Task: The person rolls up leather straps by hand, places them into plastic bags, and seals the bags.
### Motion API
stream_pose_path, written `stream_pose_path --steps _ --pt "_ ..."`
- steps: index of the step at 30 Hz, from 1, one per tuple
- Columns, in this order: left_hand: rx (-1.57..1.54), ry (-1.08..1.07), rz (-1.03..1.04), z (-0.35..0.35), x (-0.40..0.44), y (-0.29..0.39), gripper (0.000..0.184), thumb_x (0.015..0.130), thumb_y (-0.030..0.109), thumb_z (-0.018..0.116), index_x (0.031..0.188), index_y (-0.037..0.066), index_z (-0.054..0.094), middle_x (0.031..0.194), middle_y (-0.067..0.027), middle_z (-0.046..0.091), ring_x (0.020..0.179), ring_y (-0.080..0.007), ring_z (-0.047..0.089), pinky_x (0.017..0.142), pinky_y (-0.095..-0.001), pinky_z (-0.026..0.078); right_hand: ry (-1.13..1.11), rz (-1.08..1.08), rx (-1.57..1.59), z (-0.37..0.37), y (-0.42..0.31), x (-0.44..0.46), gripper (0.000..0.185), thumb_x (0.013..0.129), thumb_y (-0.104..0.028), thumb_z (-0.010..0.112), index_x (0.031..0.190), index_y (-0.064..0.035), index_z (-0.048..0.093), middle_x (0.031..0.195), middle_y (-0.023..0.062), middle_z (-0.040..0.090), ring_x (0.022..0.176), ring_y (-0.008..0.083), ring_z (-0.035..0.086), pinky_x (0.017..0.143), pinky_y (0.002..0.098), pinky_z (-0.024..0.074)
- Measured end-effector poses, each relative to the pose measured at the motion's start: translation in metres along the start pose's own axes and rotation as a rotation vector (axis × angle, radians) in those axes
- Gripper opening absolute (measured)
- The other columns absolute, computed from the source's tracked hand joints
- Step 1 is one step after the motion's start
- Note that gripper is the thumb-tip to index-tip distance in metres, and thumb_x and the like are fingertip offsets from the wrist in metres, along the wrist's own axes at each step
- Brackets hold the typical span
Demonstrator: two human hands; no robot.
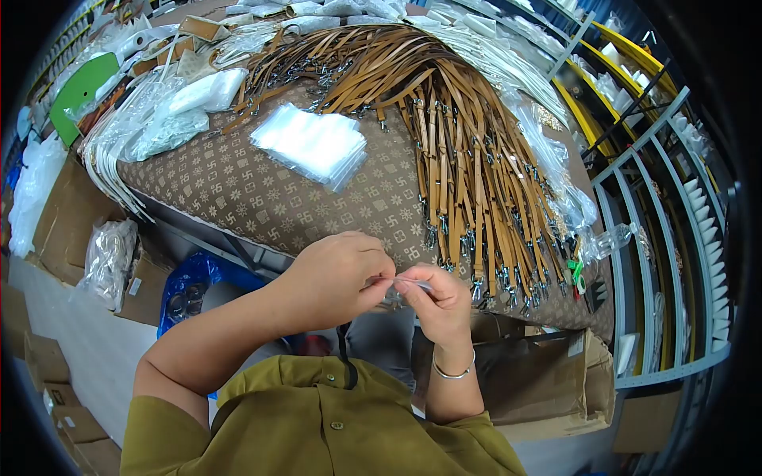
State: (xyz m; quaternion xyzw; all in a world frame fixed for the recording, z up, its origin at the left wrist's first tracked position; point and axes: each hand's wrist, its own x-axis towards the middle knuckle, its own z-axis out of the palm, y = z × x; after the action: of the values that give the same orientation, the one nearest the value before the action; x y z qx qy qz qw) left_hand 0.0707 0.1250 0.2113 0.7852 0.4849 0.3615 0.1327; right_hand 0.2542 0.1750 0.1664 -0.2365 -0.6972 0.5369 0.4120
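Observation:
My left hand (343, 274) and my right hand (438, 303) meet at the table's front edge, fingertips pinched close together. Between them is a thin, see-through plastic bag (414, 282), mostly covered by the fingers, so its shape is hard to make out. A stack of flat clear plastic bags (311, 145) lies on the patterned tablecloth (238, 186) beyond my left hand. To the right of it, a large heap of tan leather straps (468, 159) with metal snap hooks drapes toward me, its hooked ends just past my right hand.
Plastic-wrapped bundles (178, 111) and white cords (103, 163) line the left of the table. Green-handled scissors (577, 275) lie at the right edge. A cardboard box (548, 381) stands below right, beside metal shelving (667, 230). A blue bag (198, 285) sits below left.

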Motion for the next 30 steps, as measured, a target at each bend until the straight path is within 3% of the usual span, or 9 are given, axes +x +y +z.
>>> stream_pose_path --steps 5,8,12,19,25,28,30 --pt "0.041 0.049 0.018 0.001 -0.005 -0.001 0.008 0.070 0.006 0.065 0.077 0.005 0.061 0.075 -0.0068 0.059 0.072 -0.0267 0.057 0.064 -0.0360 0.046 0.050 -0.035 0.010 0.001 0.003 -0.002 0.005 0.083 0.001 0.062 0.088 0.0021 0.061 0.077 0.0018 0.062 0.067 0.0042 0.053 0.058 0.0175 0.0420" --pt "0.074 0.092 0.015 -0.006 -0.011 -0.004 0.008 0.069 0.005 0.065 0.076 0.006 0.062 0.075 -0.0067 0.060 0.072 -0.0262 0.058 0.064 -0.0349 0.047 0.118 0.089 0.188 -0.008 0.007 -0.004 0.008 0.079 0.004 0.063 0.087 0.0036 0.061 0.077 0.0069 0.063 0.068 0.0087 0.057 0.062 0.0196 0.0455" --pt "-0.008 0.115 -0.060 -0.017 -0.022 -0.008 0.008 0.068 0.004 0.065 0.075 0.006 0.063 0.075 -0.0065 0.061 0.073 -0.0250 0.059 0.065 -0.0331 0.047 0.130 0.093 0.261 -0.011 0.008 -0.006 0.008 0.079 0.005 0.064 0.086 0.0051 0.060 0.078 0.0092 0.064 0.070 0.0106 0.059 0.064 0.0214 0.0471" --pt "-0.095 0.144 -0.135 -0.024 -0.036 -0.008 0.007 0.069 0.003 0.066 0.075 0.005 0.063 0.075 -0.0060 0.062 0.074 -0.0240 0.059 0.066 -0.0323 0.047 0.122 0.094 0.376 -0.010 0.012 -0.008 0.010 0.077 0.005 0.065 0.086 0.0058 0.060 0.078 0.0105 0.064 0.069 0.0119 0.059 0.064 0.0227 0.0475" --pt "0.035 0.153 -0.046 -0.030 -0.045 -0.002 0.007 0.071 0.003 0.065 0.077 0.005 0.060 0.078 -0.0076 0.058 0.075 -0.0265 0.055 0.066 -0.0333 0.045 0.029 0.110 0.345 -0.015 0.005 -0.008 0.009 0.079 0.004 0.063 0.087 0.0052 0.060 0.078 0.0077 0.065 0.069 0.0111 0.059 0.062 0.0224 0.0468" --pt "0.145 0.154 0.005 -0.031 -0.049 0.004 0.008 0.072 0.003 0.064 0.078 0.004 0.058 0.079 -0.0085 0.055 0.076 -0.0280 0.053 0.066 -0.0342 0.044 -0.264 0.088 -0.352 -0.014 -0.018 -0.004 0.009 0.079 0.002 0.062 0.088 0.0041 0.060 0.075 0.0086 0.064 0.066 0.0153 0.060 0.060 0.0252 0.0466" --pt "0.155 0.094 0.062 -0.029 -0.051 0.011 0.009 0.073 0.002 0.063 0.079 0.004 0.056 0.080 -0.0091 0.053 0.075 -0.0289 0.052 0.066 -0.0350 0.043 -0.294 -0.039 -0.390 0.007 -0.025 0.001 0.010 0.078 0.002 0.062 0.088 0.0037 0.060 0.074 0.0098 0.063 0.065 0.0179 0.060 0.059 0.0268 0.0465"
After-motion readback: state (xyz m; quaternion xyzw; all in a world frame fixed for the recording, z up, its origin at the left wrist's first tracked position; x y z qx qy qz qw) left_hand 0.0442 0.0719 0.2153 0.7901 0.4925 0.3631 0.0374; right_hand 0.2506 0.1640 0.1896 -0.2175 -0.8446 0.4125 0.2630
